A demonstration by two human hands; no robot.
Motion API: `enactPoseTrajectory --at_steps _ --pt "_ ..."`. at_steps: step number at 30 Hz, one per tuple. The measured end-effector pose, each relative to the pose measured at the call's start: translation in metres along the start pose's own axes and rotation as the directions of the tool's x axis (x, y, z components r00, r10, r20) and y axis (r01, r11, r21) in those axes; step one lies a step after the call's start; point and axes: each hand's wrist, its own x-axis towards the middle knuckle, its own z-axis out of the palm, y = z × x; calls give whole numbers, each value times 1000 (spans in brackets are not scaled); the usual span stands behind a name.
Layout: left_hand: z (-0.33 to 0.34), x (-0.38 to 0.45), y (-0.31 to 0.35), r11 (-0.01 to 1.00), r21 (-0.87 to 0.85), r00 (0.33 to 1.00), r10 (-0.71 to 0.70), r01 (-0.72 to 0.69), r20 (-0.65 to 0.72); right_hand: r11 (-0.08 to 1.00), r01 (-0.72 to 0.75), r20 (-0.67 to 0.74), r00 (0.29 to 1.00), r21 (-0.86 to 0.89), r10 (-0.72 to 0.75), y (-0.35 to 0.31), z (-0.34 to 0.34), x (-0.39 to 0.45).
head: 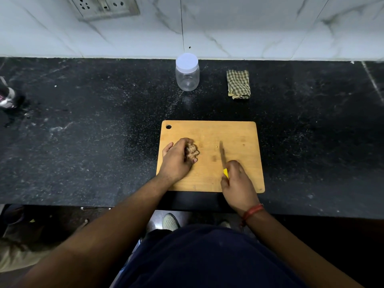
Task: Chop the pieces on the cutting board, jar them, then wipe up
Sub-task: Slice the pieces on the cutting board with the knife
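Left hand (176,161) gripping pieces (192,153) on cutting board (239,132), right hand (236,179) clutching knife (222,154) nearby

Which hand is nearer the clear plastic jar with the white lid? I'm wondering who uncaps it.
Left. The left hand sits almost straight below the clear plastic jar with the white lid; the right hand is lower and further right.

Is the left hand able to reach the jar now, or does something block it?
Probably yes, but not at once: the left hand grips the brown pieces. The black counter between the cutting board and the lidded jar shows nothing in between.
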Motion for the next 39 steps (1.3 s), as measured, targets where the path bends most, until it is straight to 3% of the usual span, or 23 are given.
enactPoseTrajectory --at_steps 4,13,15,20,27,34,39 --pt "0 0 1 1000 9 1000 5 -5 -2 993 118 57 992 -30 -116 -12 8 12" --pt "-1 0 1 999 33 1000 17 -16 -5 991 -133 -85 988 -13 132 21 -15 5" --pt "0 0 0 999 40 1000 23 -23 -7 995 -97 -90 991 -1 97 24 -17 3" --pt "0 1 -1 998 51 1000 31 -30 -5 994 93 61 994 -53 -89 18 -5 2" --pt "2 1 -2 998 63 999 33 -32 -11 993 -57 -67 996 -105 50 36 -22 3" --pt "3 2 -3 997 69 1000 25 -24 -10 992 110 64 992 -60 -106 26 -16 5" --pt "2 2 -5 997 75 1000 19 -19 0 1000 -5 -52 999 -22 4 31 -21 9"
